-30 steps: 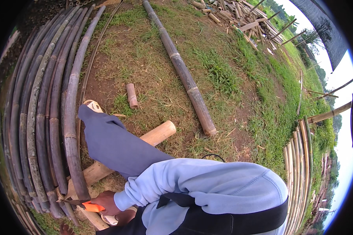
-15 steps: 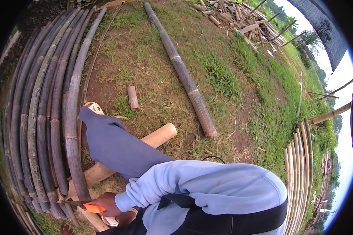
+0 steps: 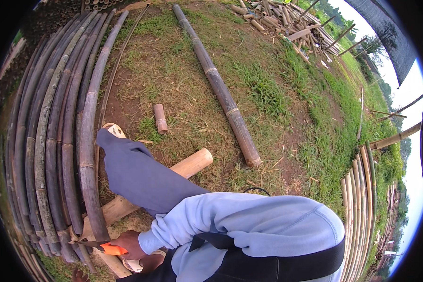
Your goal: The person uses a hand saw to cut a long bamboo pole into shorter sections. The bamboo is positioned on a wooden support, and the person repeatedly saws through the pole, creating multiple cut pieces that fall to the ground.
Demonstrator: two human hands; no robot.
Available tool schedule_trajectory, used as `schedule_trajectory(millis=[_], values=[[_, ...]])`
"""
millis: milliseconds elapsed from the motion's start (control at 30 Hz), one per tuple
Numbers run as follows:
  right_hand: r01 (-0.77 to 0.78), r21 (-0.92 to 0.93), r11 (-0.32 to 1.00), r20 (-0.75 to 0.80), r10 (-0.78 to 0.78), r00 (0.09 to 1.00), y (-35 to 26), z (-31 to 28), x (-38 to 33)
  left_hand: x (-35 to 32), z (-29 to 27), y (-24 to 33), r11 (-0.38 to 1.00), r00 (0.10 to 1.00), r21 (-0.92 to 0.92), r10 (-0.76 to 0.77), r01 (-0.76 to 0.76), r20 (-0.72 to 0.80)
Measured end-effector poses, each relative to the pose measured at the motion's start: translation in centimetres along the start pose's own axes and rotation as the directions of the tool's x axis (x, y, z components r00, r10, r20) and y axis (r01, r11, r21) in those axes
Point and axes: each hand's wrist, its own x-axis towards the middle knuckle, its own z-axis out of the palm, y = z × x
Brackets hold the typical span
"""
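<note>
My right hand (image 3: 130,245), at the end of a light blue sleeve, is closed around the orange handle (image 3: 113,249) of a hand saw. Its dark blade (image 3: 91,244) lies across the near end of a dark bamboo pole (image 3: 87,164). That pole rests on a thick pale bamboo log (image 3: 192,163), which passes under my trousered leg. At the lower left edge, what shows of my left hand (image 3: 80,276) is dim and cut off, so its grip is hidden. A sandalled foot (image 3: 115,130) stands beside the pole.
Several dark bamboo poles (image 3: 42,164) lie side by side on the left. Another pole (image 3: 216,82) lies on the grass ahead, near a short bamboo piece (image 3: 160,118). Bamboo offcuts (image 3: 277,19) are heaped at the far right; pale poles (image 3: 359,202) lean at the right.
The view has shifted very slightly. My right hand and the saw stay almost in the same place on the pole.
</note>
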Motion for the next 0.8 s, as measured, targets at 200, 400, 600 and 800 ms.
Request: schedule_trajectory(millis=[200, 400, 600, 800], values=[[0.003, 0.024, 1.0, 0.006, -0.003, 1.0, -0.06, -0.15, 0.0, 0.63, -0.65, -0.5, 0.898, 0.978, 0.387, 0.181, -0.208, 0.104], [0.002, 0.011, 1.0, -0.002, -0.002, 1.0, -0.32, -0.38, -0.03, 0.67, -0.42, -0.31, 0.958, 0.994, 0.265, 0.104, -0.108, 0.03], [-0.036, 0.023, 0.999, 0.008, 0.036, 0.999, -0.2, -0.09, -0.07, 0.19, 0.04, 0.08, 0.962, 0.997, 0.259, 0.081, -0.083, 0.02], [-0.045, -0.005, 0.999, 0.037, 0.045, 0.998, -0.16, 0.0, -0.01, 0.57, -0.11, -0.08, 0.96, 0.996, 0.269, 0.078, -0.083, 0.029]])
